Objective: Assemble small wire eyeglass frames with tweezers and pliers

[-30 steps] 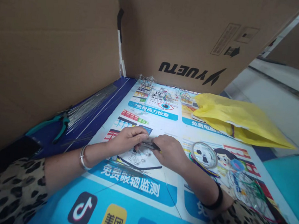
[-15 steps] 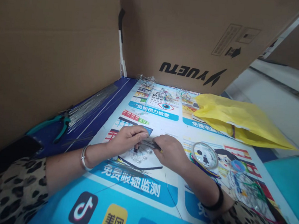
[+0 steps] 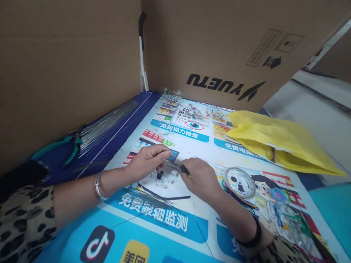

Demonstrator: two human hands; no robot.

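My left hand [image 3: 149, 161] is closed in a pinch near the middle of the table. From its fingertips hangs a small wire piece [image 3: 162, 179] with pale beads and a dark bit at its top. My right hand [image 3: 200, 176] is wrapped round a small metal hand tool [image 3: 176, 165] with a dark, yellow-edged handle. The tool's metal end points left, close to the left fingertips. Blur and the fingers hide whether it touches the wire.
Straight wires [image 3: 103, 128] and teal-handled pliers [image 3: 73, 150] lie on the left. A yellow bag [image 3: 280, 137], a clear ring-shaped roll [image 3: 227, 182] and tangled coloured wires [image 3: 296, 226] sit on the right. Cardboard walls [image 3: 209, 39] stand behind.
My left hand has shifted slightly left, widening the gap between the hands. The right hand has hardly moved, and its tool's metal end shows more.
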